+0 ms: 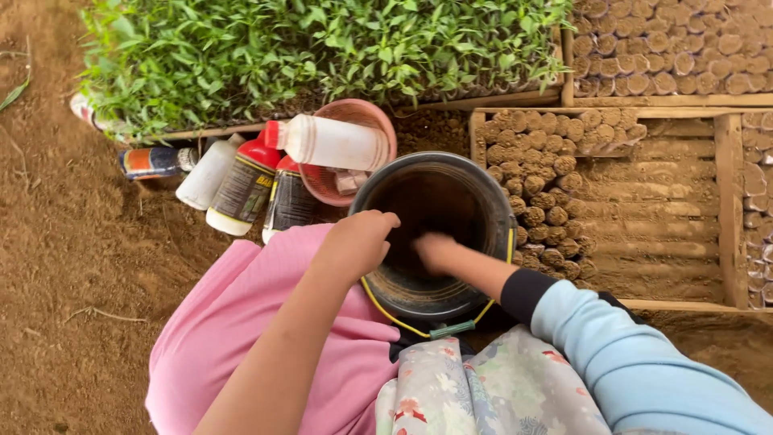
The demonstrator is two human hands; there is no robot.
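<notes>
Nearest the camera lie the person's lap, a pink cloth (pixel 241 338) on the left and a flowered cloth (pixel 483 387) in the middle, with a light blue sleeve (pixel 636 362) running in from the right over a black cuff. Just beyond, a black bucket (pixel 491 201) stands between the knees, its yellow wire handle (pixel 386 310) hanging down the near side. The left hand (pixel 358 242) rests curled on the bucket's near left rim, fingers bent over the edge and gripping it. The right hand (pixel 435 251) reaches down inside the bucket; it is blurred, and I cannot tell whether it is closed on anything or loose. The bucket's inside is dark with soil-coloured streaks at the bottom. Left of the bucket, on the bare earth, stand several bottles: a dark one with a red cap (pixel 245 185), a white one (pixel 208 173) lying beside it, and another lying further left (pixel 153 161). Behind them a pink bowl (pixel 378 121) holds a white bottle with a red cap (pixel 334 141) lying across it. To the right sits a wooden tray (pixel 729 201) partly filled with small soil plugs (pixel 539 177). Farthest off, a bed of green seedlings (pixel 322 48) spreads across the top, with more soil plugs (pixel 668 48) at the top right.
</notes>
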